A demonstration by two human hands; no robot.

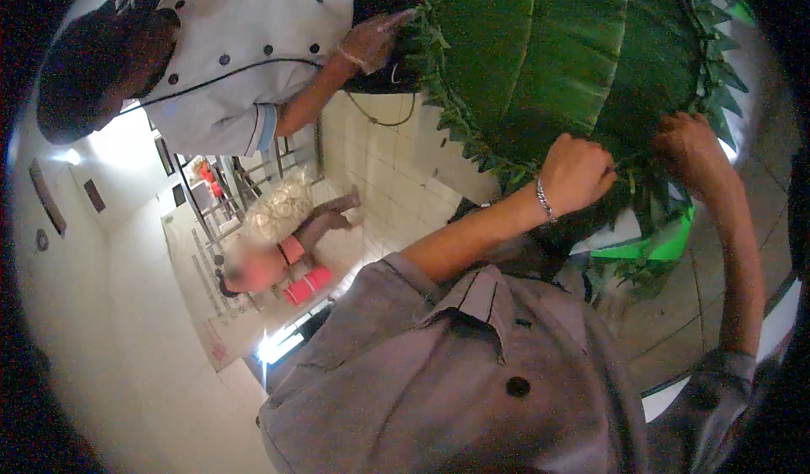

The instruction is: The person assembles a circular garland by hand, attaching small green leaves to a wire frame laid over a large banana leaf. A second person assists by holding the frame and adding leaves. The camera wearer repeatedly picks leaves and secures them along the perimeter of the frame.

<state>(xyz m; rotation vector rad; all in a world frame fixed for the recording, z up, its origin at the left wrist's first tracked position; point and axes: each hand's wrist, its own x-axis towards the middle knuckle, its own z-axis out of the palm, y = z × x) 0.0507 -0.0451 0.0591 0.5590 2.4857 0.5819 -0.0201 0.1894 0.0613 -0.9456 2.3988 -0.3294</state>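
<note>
A large round form covered with broad green banana leaves is in front of me. Pointed folded-leaf trim runs around its rim. My left hand, with a chain bracelet at the wrist, is closed in a fist at the near rim. To its right, my right hand has its fingers curled together against the trim. Whatever is between the fingertips of either hand is hidden. Across the left rim, a co-worker in a white buttoned jacket has one hand touching the leafy edge.
Loose leaf scraps and a bright green sheet lie below the near rim. A dark cable hangs near the co-worker. Farther left, a person in pink is near a clear bag of pale round items, a pink roll and metal racks.
</note>
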